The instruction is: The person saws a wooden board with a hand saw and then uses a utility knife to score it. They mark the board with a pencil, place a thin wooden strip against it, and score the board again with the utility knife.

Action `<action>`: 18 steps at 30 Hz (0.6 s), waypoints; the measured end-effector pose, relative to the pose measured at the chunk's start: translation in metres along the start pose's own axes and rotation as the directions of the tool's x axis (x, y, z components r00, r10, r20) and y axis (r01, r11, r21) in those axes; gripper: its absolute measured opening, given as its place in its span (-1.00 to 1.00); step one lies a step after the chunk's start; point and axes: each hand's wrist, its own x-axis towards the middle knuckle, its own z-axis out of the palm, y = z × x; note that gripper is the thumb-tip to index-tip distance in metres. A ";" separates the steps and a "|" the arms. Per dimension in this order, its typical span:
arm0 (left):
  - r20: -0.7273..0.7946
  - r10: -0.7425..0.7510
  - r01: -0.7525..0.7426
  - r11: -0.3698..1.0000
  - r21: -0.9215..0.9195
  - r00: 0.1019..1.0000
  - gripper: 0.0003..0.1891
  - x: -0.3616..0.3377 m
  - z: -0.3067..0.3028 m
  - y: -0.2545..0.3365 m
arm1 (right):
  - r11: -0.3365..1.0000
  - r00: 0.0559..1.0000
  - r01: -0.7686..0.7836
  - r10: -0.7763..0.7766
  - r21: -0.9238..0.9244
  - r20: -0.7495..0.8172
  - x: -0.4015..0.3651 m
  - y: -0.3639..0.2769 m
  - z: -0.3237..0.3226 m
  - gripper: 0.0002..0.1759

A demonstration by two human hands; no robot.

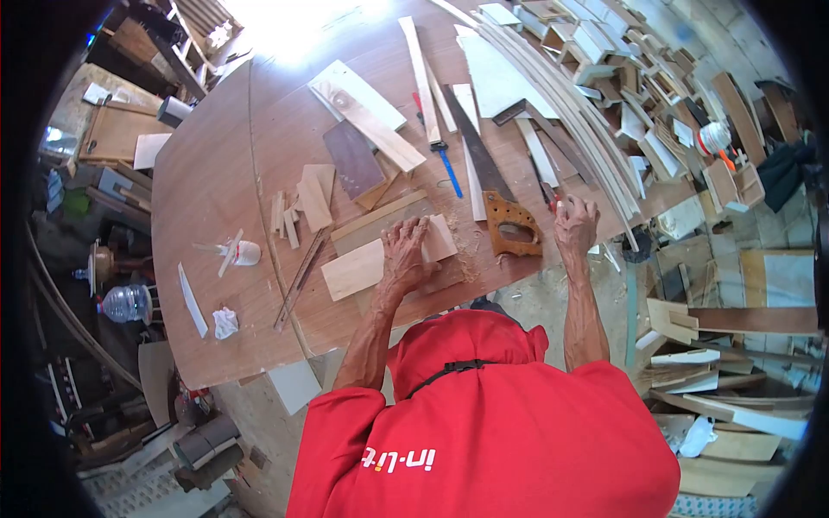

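My left hand (pixel 404 256) lies across a pale wooden board (pixel 352 269), its fingers stretched over the top and pressing it down. Under and behind that board is a flat panel with a wooden strip (pixel 378 219) along its far edge. My right hand (pixel 576 226) is at the table's right side, fingers curled around the red end of a slim tool (pixel 549 195); most of its handle is hidden. Between my hands lies a handsaw (pixel 515 226) with a wooden handle, its blade pointing away. Fine shavings (pixel 467 250) lie beside the board.
On the table (pixel 207 181) are a blue-handled tool (pixel 449 171), a dark square (pixel 511 112), a purple-brown block (pixel 353 159), small wood pieces (pixel 315 197), a white cup (pixel 247 253) and long strips (pixel 553 82). Wood offcuts (pixel 734 319) are piled at the right.
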 end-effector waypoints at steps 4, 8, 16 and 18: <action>-0.162 -0.017 0.009 0.999 -0.052 0.987 -0.06 -0.004 -0.009 -0.008 | 0.941 0.971 0.231 -0.239 0.249 -0.001 -0.015 -0.051 -0.011 -0.79; -0.381 -0.322 0.282 0.946 -0.158 0.867 -0.41 0.005 -0.006 -0.110 | 0.822 0.874 0.282 -0.433 0.495 0.220 -0.055 -0.094 -0.006 -0.79; -0.548 -0.717 0.861 0.509 0.009 0.430 -0.59 -0.009 -0.042 -0.210 | 0.771 0.804 0.291 -0.518 0.566 0.292 -0.100 -0.125 0.000 -0.74; -0.487 -0.746 0.851 0.525 -0.009 0.455 -0.62 -0.008 -0.044 -0.217 | 0.779 0.805 0.292 -0.514 0.555 0.297 -0.102 -0.122 -0.001 -0.73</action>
